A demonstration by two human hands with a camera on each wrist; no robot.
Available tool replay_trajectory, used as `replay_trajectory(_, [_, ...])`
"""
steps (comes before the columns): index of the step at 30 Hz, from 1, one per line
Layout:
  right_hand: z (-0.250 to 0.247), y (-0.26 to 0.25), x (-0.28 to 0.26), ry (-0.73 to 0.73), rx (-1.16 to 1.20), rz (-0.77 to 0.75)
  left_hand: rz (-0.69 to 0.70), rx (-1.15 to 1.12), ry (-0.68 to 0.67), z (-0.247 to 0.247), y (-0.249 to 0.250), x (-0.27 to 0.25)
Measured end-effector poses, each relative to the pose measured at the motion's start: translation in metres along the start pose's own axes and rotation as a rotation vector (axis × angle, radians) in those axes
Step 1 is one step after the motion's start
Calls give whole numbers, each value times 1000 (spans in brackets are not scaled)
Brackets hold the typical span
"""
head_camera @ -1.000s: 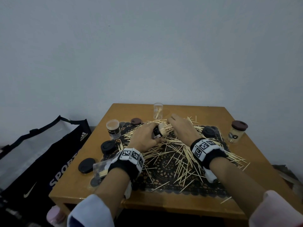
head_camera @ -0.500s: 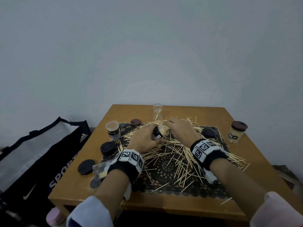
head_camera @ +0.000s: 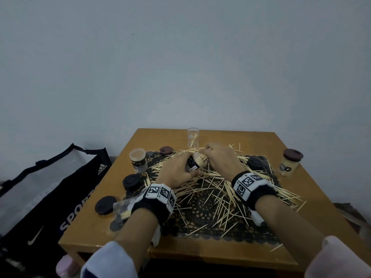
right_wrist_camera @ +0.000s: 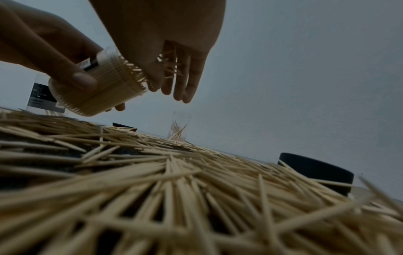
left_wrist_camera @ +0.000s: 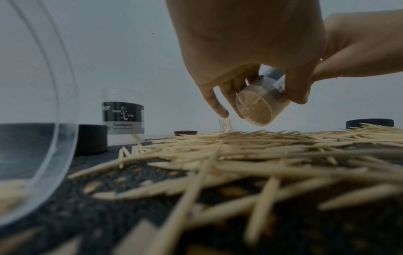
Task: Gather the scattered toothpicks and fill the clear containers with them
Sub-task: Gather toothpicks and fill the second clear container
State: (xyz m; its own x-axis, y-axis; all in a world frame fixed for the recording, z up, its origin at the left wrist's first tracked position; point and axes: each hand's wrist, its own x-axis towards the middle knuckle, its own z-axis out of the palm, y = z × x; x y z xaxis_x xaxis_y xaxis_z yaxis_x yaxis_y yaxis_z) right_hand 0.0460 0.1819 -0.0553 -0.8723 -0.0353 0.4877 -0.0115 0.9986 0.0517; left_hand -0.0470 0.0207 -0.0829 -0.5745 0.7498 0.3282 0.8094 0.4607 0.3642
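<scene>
My left hand grips a clear labelled container, tilted over the black lace mat and packed nearly full of toothpicks. In the right wrist view the container has its mouth turned toward my right hand, which pinches a small bunch of toothpicks against that mouth. My right hand sits just right of the container. Scattered toothpicks cover the mat under both hands. From the left wrist view I see the container's base.
A clear container with a few toothpicks stands at the back. A labelled container stands left, a brown-lidded jar right. Black lids lie around, and another container lies by my left wrist. A bag sits on the floor.
My right hand has drawn in from the pile to the container's mouth with toothpicks in its fingers. My left hand has kept its hold on the tilted container.
</scene>
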Motion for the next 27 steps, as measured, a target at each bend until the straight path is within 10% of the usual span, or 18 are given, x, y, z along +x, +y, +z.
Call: replay_trajectory(27, [2, -1, 0, -160, 324, -58, -26, -33, -48, -5, 7, -2])
